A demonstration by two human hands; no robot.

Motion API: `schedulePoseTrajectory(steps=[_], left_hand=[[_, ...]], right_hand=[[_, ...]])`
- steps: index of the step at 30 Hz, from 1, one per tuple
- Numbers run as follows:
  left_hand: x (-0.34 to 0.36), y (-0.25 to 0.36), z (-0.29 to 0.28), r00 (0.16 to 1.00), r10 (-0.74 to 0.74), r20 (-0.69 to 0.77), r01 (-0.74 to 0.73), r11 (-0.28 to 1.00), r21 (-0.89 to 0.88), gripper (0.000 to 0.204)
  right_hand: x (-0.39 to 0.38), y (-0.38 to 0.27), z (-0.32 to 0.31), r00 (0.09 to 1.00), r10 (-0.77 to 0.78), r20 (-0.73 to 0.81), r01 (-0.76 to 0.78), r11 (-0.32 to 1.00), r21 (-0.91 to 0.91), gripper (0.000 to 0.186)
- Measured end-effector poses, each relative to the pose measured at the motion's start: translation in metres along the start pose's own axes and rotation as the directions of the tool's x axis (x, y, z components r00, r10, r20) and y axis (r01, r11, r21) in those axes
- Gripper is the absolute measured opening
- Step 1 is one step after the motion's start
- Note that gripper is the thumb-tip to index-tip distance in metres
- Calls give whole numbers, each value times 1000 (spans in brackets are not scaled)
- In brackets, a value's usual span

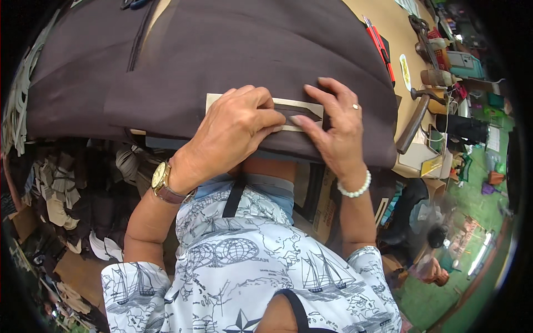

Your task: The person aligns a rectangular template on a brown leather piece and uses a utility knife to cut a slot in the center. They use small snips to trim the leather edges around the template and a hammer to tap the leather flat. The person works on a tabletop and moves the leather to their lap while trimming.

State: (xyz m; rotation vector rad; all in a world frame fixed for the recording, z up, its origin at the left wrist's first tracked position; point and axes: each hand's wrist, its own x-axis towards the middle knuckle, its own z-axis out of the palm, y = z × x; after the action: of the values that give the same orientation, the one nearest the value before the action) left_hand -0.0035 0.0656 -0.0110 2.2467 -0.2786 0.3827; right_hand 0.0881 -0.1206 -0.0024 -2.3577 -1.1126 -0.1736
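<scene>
A pale rectangular piece (304, 105) with a dark, pointed-end strip (302, 114) on it lies on dark brown cloth (233, 50) near the table's front edge. My left hand (239, 125) is curled over the piece's left and middle part, thumb and fingers pressed together on the strip; the fingertips are partly hidden. My right hand (333, 127) rests at the right end, thumb tip touching the strip beside my left thumb, fingers spread and bent over the cloth.
A red box cutter (379, 47), a dark handled tool (412, 122) and jars (436, 77) stand or lie along the right side. Pale fabric strips (22, 94) hang at far left. Heaped cloth (61, 194) is below. Another person (430, 269) is at lower right.
</scene>
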Motion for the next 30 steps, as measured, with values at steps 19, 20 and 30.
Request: schedulePoseTrajectory(steps=[19,20,30], left_hand=[[-23,-9,-55,991,-115,68,95,966,241,16],[-26,-12,-60,991,-121,62,102,964,245,16],[-33,-23,-68,981,-195,23,190,972,135,28]], right_hand=[[18,-32,22,1000,-5,22,6,997,-73,54],[13,-22,17,1000,28,0,-28,995,-91,55],[21,-38,29,996,-78,47,83,991,-102,52]])
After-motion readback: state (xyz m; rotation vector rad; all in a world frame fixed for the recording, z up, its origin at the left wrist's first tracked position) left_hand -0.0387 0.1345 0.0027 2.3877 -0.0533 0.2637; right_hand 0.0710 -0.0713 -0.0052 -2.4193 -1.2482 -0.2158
